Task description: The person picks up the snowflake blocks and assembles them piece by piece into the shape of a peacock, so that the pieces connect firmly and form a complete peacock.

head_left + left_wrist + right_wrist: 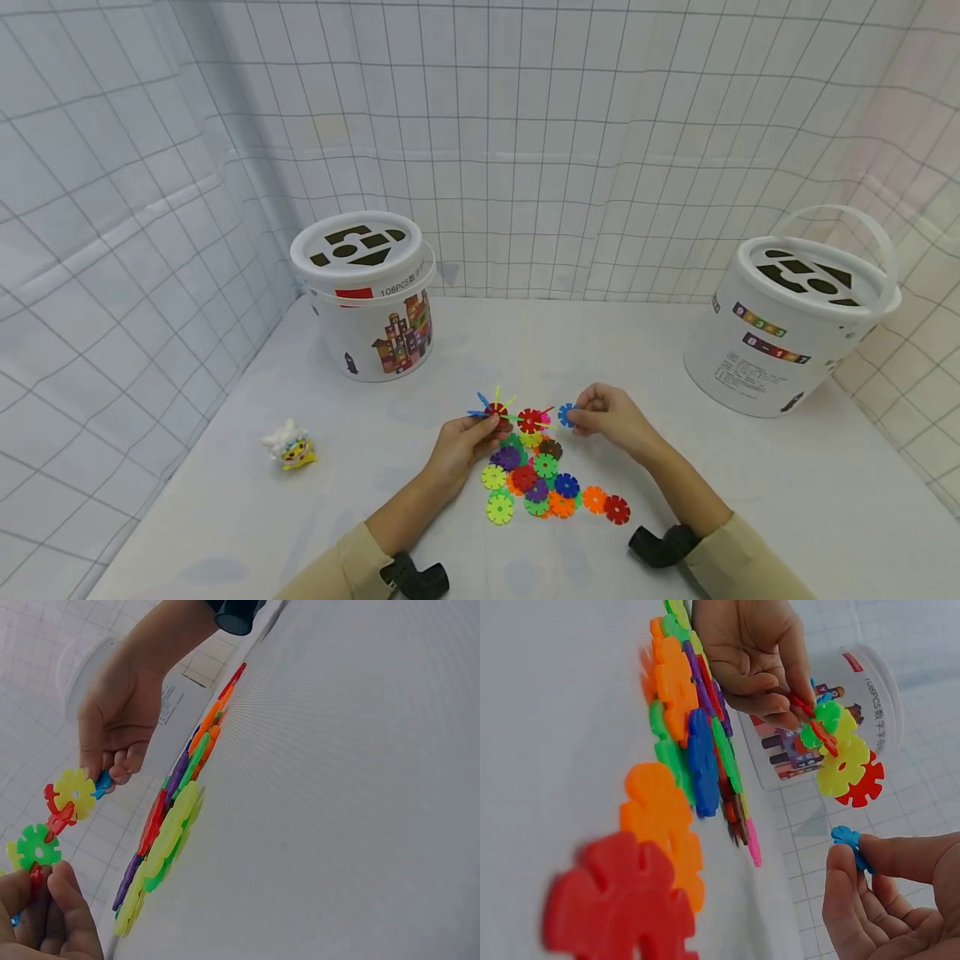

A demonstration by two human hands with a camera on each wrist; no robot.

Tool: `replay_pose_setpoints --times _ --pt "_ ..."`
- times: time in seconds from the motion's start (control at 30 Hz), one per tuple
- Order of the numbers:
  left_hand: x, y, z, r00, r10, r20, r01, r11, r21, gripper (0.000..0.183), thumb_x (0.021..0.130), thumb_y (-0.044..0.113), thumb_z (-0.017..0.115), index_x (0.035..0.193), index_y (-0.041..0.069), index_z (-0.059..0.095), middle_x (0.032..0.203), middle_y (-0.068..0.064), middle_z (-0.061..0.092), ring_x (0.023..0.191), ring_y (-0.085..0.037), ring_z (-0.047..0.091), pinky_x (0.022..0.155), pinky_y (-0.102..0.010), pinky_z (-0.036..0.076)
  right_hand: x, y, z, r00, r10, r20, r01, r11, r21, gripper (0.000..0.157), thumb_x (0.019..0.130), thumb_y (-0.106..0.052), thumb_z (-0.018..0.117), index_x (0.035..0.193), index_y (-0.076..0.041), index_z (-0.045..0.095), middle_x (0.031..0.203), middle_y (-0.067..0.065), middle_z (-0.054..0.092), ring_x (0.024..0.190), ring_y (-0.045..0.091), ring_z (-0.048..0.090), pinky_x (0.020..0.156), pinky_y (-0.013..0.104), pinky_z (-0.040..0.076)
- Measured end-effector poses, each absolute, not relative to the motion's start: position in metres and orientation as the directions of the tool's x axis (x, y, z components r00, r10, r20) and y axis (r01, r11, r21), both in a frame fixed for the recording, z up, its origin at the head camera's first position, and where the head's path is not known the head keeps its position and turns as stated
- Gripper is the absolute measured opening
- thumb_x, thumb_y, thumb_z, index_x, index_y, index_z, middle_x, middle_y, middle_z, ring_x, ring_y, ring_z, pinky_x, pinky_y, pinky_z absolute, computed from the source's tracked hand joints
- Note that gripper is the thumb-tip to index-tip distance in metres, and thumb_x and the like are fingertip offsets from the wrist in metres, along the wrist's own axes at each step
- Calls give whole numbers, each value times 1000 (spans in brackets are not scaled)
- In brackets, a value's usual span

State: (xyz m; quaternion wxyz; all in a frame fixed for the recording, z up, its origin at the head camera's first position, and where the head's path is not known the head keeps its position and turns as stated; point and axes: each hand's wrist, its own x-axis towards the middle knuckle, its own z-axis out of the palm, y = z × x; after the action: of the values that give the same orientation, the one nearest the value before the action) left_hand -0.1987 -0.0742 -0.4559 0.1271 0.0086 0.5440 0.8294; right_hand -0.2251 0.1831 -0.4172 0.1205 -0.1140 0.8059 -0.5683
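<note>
My left hand (463, 448) pinches a chain of interlocking notched plastic discs by a red disc at its near end. In the right wrist view the chain's yellow disc (841, 769) and outer red disc (868, 782) stick out toward my right hand (613, 418). A single blue notched disc (847, 837) is pinched between my right thumb and fingers, a short gap from the chain's free end. Below both hands spreads a pile of loose notched discs, among them an orange disc (562, 504), a dark blue disc (567, 486) and a purple disc (508, 457).
A lidded white bucket (352, 333) stands at the back left, and another white bucket (757, 367) with a raised handle at the back right. On the left of the white table (360, 492) lies a small yellow-and-white figurine (294, 447). Grid-patterned cloth (525, 167) hangs behind.
</note>
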Motion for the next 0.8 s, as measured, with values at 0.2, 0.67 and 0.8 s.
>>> replay_pose_setpoints --times 0.2,0.67,0.8 --pt "-198 -75 -457 -967 226 -117 -187 -321 928 26 99 9 58 107 -14 64 89 -4 72 80 -7 68 74 -17 53 -229 169 -409 -961 -278 -8 -61 240 -969 20 95 -9 64 101 5 52 84 11 67 83 33 68 77 30 56" --pt "-199 -74 -459 -966 231 -113 -180 -294 939 27 98 9 59 108 -16 64 86 -3 72 79 -6 67 75 -18 53 -232 143 -402 -959 -281 38 -108 236 -966 22 93 -13 67 101 4 54 84 10 69 77 22 66 77 31 55" --pt "-199 -75 -458 -967 232 -109 -175 -285 942 28 98 9 59 108 -17 64 87 -3 72 79 -7 67 75 -17 53 -231 137 -400 -957 -289 31 -105 244 -964 23 93 -14 67 101 3 55 84 9 69 78 23 65 78 32 54"
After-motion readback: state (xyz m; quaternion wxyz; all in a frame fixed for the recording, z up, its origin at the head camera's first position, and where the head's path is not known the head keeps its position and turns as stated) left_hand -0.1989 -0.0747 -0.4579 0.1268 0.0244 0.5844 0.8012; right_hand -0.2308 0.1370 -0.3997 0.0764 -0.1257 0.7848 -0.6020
